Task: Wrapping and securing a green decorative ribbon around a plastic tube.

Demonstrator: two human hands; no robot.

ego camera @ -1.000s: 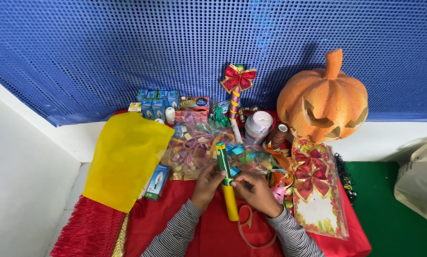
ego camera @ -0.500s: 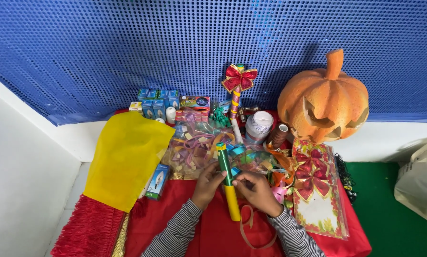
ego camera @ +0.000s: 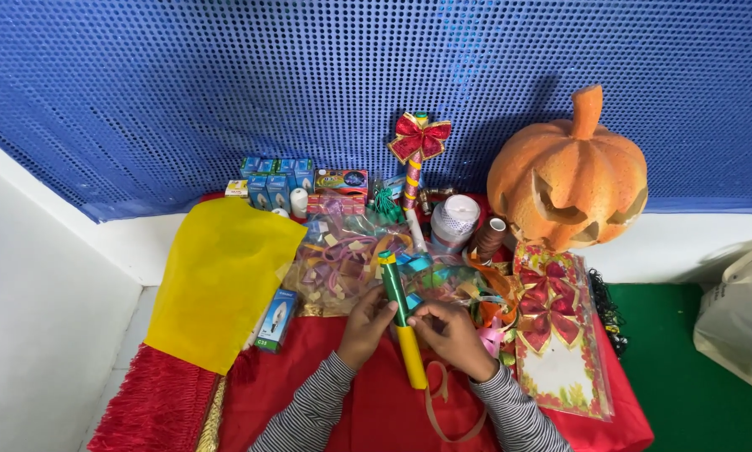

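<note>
Both hands are gripping a green-and-yellow stick (ego camera: 403, 322) over the red counter (ego camera: 368, 410), the left hand (ego camera: 366, 325) steadying its middle while the right hand (ego camera: 453, 333) is pinching it from the side, brown ribbon (ego camera: 443, 410) trailing below.

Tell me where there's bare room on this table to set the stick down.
Bare red cloth shows only at the near edge, between the two striped sleeves and left of the left hand below the yellow sheet. Everything behind the right hand and the green-and-yellow stick is packed: ribbon bags, small boxes, pumpkin, bow packet.
</note>
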